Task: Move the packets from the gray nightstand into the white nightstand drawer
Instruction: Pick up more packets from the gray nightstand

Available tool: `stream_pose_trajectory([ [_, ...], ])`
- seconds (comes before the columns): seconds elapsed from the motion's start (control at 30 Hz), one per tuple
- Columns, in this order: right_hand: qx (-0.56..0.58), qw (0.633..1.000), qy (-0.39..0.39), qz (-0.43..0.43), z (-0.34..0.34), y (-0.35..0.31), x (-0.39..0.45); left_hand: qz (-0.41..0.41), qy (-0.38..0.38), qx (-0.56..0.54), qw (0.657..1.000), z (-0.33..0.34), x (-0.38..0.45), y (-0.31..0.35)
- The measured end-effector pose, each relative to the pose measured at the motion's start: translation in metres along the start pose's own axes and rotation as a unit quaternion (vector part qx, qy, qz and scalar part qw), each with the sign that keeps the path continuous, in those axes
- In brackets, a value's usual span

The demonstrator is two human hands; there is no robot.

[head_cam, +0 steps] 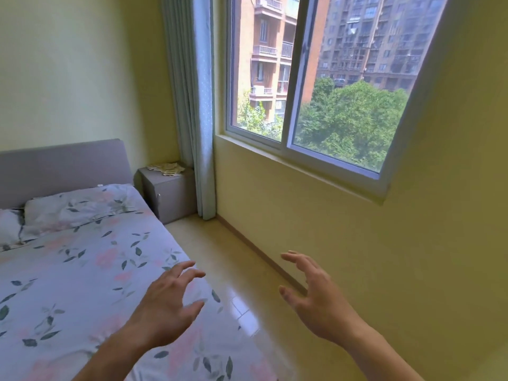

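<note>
The left hand [165, 306] and the right hand [316, 301] are nearest, both with fingers spread and holding nothing, above the bed [82, 284] edge and the floor [220, 257]. The packets [166, 169], perhaps a loose pile, lie on top of the gray nightstand [170, 191] in the far corner, well apart and ahead-left of both hands. The left hand seems slightly nearer, and the floor strip between bed and wall gives room to approach; the white nightstand is not visible.

Bright daylight thru window [316, 86], no lamp visible. Glare patch on floor tiles [242, 312]. Wide-angle bend at edges, window frame tilted. Far packets [166, 169] soft, slight overall compression blur.
</note>
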State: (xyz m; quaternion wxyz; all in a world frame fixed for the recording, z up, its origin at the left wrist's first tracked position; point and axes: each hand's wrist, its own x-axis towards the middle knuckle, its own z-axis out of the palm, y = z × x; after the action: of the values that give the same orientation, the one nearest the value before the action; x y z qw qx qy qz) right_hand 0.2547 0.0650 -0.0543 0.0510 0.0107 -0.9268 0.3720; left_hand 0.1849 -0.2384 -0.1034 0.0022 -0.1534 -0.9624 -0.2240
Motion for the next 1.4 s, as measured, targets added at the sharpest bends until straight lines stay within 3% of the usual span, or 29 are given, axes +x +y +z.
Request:
stream_pose_trajectory([
  [0.13, -0.008, 1.0, -0.004, 0.017, -0.049, 0.067, 0.049, -0.01, -0.004, -0.013, 1.0, 0.037, 0.084, 0.036],
  [0.27, -0.001, 0.998, 0.024, 0.053, -0.104, 0.141, 0.099, 0.02, -0.014, -0.019, 1.0, 0.072, 0.178, 0.104],
  [0.47, 0.016, 0.998, 0.002, 0.057, -0.155, 0.228, 0.181, 0.062, -0.024, -0.04, 0.997, 0.119, 0.288, 0.206],
  [0.7, 0.017, 0.998, -0.064, 0.0, -0.195, 0.301, 0.307, -0.027, 0.008, -0.035, 0.999, 0.144, 0.385, 0.236],
  [0.87, 0.0, 0.989, -0.131, -0.074, -0.194, 0.297, 0.413, -0.119, 0.06, -0.02, 0.991, 0.125, 0.412, 0.224],
  [1.07, 0.024, 0.96, -0.208, -0.189, -0.133, 0.244, 0.523, -0.24, 0.113, -0.015, 0.964, 0.098, 0.426, 0.168],
  [1.4, 0.007, 0.936, -0.25, -0.247, -0.031, 0.175, 0.722, -0.304, 0.152, -0.023, 0.94, 0.052, 0.539, 0.026],
])
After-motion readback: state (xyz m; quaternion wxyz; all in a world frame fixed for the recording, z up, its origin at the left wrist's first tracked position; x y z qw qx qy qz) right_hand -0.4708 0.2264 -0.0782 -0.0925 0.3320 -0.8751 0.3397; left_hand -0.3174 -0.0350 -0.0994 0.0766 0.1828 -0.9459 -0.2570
